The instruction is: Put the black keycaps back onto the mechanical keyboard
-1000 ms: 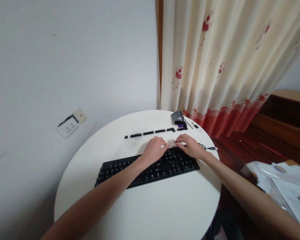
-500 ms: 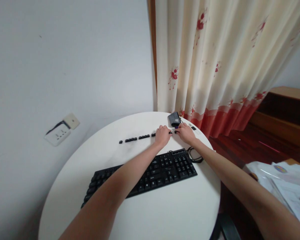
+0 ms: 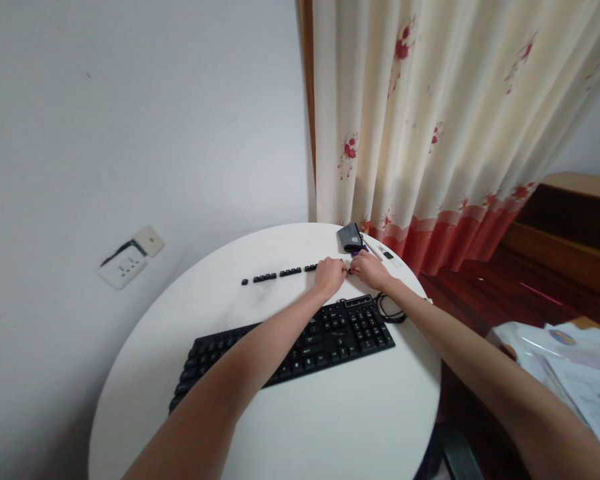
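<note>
Black keycaps [image 3: 265,277] lie in a broken row along the far part of the white round table [image 3: 300,433]. My left hand [image 3: 331,275] is closed at the right end of this row, its fingers curled over and hiding what is under them. Close beside it, my right hand [image 3: 370,269] pinches a small black keycap [image 3: 350,271] between thumb and fingers. The fingertips of both hands almost meet. Nearer to me sits a black keyboard [image 3: 347,333], partly covered by my left forearm.
Behind my right hand stands a dark grey pouch [image 3: 350,237] with something purple by it. A small black piece [image 3: 389,255] lies near the table's right edge. A coiled black cable [image 3: 393,313] rests beside the keyboard. Wall and curtain [image 3: 370,133] border the table's back.
My left hand has shifted slightly right and down, closer to my right hand. The dark keycap seen at its fingertips before is now hidden. The view has moved a little.
</note>
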A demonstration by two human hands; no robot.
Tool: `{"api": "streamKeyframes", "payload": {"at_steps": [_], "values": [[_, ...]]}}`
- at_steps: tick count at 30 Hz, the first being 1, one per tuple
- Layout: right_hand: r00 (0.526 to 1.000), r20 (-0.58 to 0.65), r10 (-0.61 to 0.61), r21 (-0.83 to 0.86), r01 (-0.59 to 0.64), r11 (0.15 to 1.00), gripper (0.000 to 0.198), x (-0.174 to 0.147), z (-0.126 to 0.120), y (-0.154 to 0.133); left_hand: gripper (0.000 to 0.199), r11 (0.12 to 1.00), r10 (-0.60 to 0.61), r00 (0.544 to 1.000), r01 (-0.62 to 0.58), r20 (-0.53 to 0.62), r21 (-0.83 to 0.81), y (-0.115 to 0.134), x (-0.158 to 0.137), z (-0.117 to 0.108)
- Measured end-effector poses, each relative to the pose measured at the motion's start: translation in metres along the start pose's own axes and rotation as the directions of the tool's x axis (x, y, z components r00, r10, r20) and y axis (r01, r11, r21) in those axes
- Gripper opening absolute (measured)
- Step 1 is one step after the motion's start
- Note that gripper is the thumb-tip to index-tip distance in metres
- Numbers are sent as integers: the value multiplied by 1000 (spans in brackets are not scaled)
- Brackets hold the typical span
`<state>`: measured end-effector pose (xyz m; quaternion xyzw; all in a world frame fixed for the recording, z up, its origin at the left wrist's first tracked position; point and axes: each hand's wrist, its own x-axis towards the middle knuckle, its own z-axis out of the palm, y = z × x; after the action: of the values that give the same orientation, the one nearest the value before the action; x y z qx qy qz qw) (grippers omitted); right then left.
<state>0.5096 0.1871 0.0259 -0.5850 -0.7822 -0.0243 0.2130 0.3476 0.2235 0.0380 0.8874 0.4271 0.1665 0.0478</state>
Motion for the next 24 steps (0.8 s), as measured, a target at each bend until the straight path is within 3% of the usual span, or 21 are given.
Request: {"api": "streamKeyframes", "payload": {"at_steps": [7, 10, 15, 19, 24], "values": [[993, -82, 88, 78, -82, 994, 9, -17, -5, -14, 16, 989, -25, 1000, 24, -3, -147, 1, -23, -18], [987, -128, 93, 249, -59, 967, 10, -35, -13, -28, 16, 978, 1, 1000, -2, -8, -211, -2, -48, -30], [984, -116, 132, 521, -53, 852, 13, -69, -21, -56, 12, 939, 1, 1000, 1, 6, -345, -8, -90, -40], [981, -86, 173, 558, -96, 824, 14, -85, -21, -67, 12, 891, -17, 999, 38, 50, -452, -8, -108, -38], [993, -49, 110, 529, -68, 846, 11, -90, -20, -71, 11, 895, -7, 1000, 18, 26, -445, -3, -118, -37]]}}
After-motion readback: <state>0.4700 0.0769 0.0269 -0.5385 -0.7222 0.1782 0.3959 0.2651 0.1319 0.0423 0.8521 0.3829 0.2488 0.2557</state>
